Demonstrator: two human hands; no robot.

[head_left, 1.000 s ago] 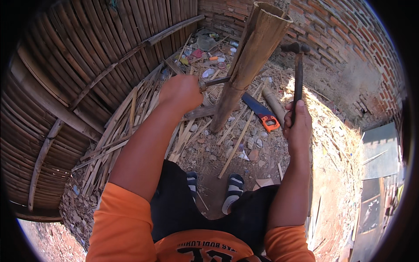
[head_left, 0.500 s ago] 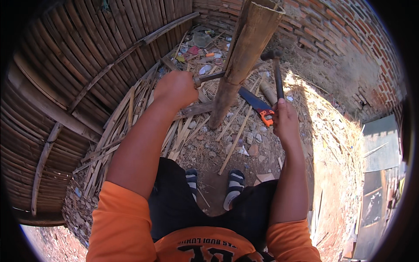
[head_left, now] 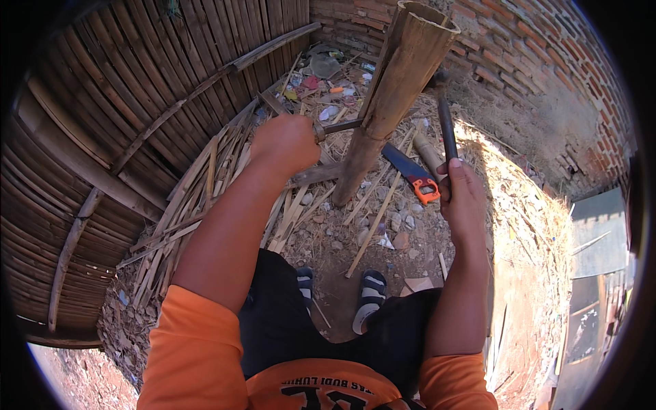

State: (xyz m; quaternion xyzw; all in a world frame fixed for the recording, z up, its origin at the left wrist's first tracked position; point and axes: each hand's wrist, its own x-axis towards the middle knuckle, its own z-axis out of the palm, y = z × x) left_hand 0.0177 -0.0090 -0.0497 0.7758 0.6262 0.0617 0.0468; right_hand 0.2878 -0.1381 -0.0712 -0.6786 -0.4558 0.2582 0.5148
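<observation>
A thick length of bamboo (head_left: 396, 82) stands tilted in front of me, its hollow top end facing up and a long split down its left side. My left hand (head_left: 285, 145) is wrapped round the handle of a dark-bladed knife (head_left: 343, 126), whose blade meets the bamboo at the split; its far end is hidden. On the right, my right hand (head_left: 465, 198) grips a hammer (head_left: 448, 130) by its dark handle. The hammer head is blurred, just right of the bamboo and apart from it.
A handsaw (head_left: 412, 174) with an orange handle lies on the rubble beyond my right hand, beside a short bamboo piece (head_left: 428, 154). Bamboo strips (head_left: 181, 198) are heaped along the slatted wall (head_left: 102, 96) at left. A brick wall (head_left: 519, 55) closes the far right.
The whole scene has shifted slightly rightward. The hammer has moved a little, its head now blurred. Both hands keep their grips, and the knife blade is still at the bamboo.
</observation>
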